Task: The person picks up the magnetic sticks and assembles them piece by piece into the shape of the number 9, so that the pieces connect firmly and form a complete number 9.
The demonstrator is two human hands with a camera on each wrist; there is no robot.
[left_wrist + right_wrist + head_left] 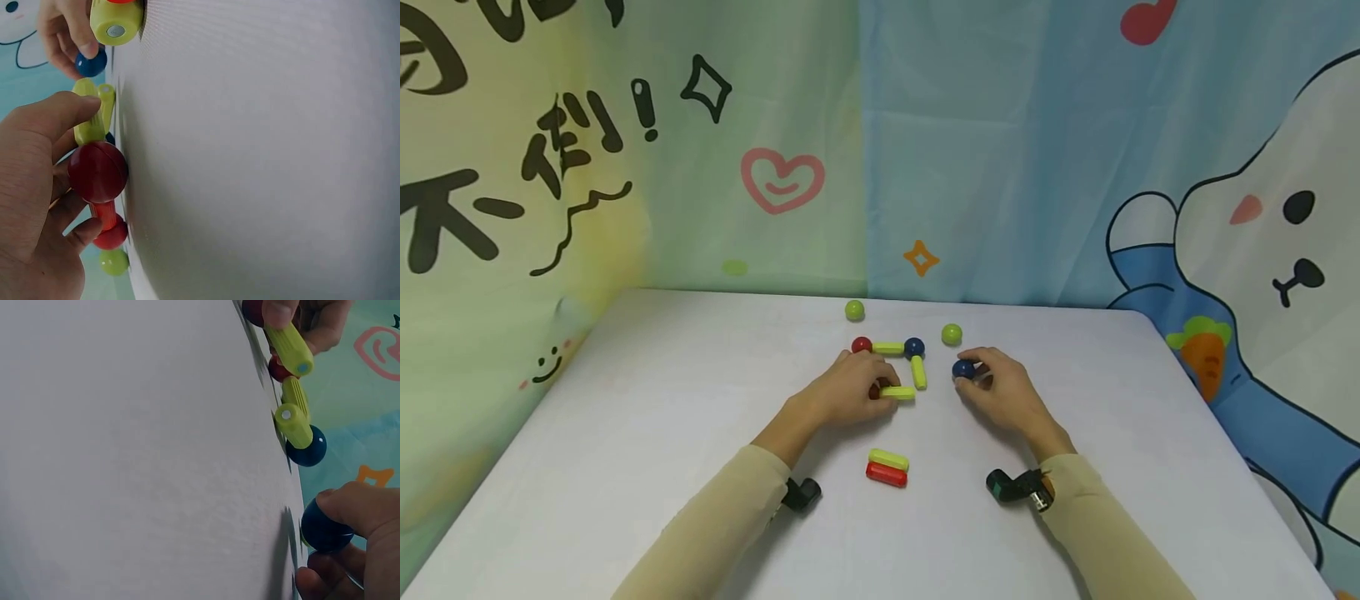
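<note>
My left hand pinches a yellow-green magnetic rod, whose end meets a dark red ball. A red rod runs from that ball to another red ball, partly behind the fingers in the left wrist view. From this far red ball, a yellow-green rod leads to a blue ball, and a second yellow-green rod extends from there toward the person. Just right of this frame, my right hand holds a separate blue ball between thumb and fingers.
Two green balls, one farther back and one nearer the right hand, sit beyond the frame. Closer to the person, a loose yellow-green rod lies beside a red rod on the white table. A printed curtain hangs behind.
</note>
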